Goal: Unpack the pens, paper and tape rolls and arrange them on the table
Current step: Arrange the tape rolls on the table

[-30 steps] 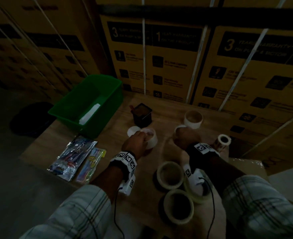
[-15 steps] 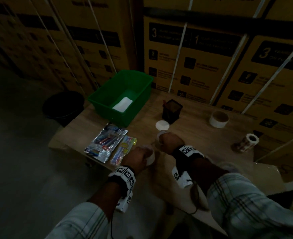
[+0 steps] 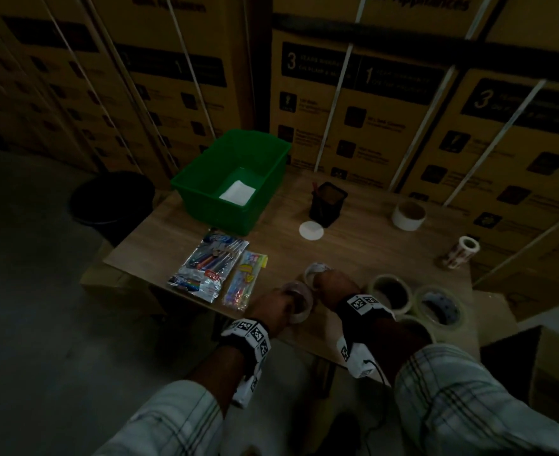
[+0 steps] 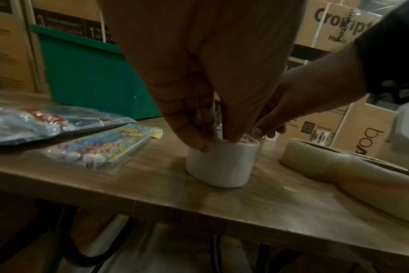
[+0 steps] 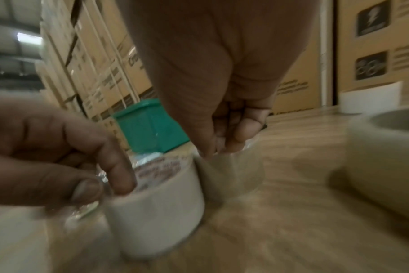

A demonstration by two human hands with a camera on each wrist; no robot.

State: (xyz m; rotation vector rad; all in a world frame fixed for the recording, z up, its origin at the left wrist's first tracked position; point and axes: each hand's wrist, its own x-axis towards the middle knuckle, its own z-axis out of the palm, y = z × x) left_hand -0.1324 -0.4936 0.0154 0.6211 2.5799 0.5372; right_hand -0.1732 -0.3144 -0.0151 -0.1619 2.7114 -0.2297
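- I have a white tape roll [image 4: 220,164] standing on its flat end near the front edge of the table [image 3: 354,255], so it sits steady and cannot roll off.
- My left hand [image 3: 279,306] comes down on it from above. Thumb and fingertips [image 4: 200,142] pinch the top rim, a narrow grip closed round the roll's wall.
- My right hand [image 3: 332,284] holds a second, clear-wrapped roll [image 5: 236,171] just to the right of the first, fingers curled over its upper edge. The two rolls look to be touching, which I judge is me lining them up side by side.
- Three wide tape rolls [image 3: 391,292] lie flat to the right of my hands, already grouped. A white one [image 3: 408,214] and a printed one [image 3: 461,251] sit farther off on the right.
- The pen packets [image 3: 210,268] lie flat to the left, still sealed, so the pens are yet to be unpacked.
- Paper [image 3: 237,192] rests in the green bin [image 3: 205,179] at the far left. A black pen holder [image 3: 327,204] stands beyond my hands.
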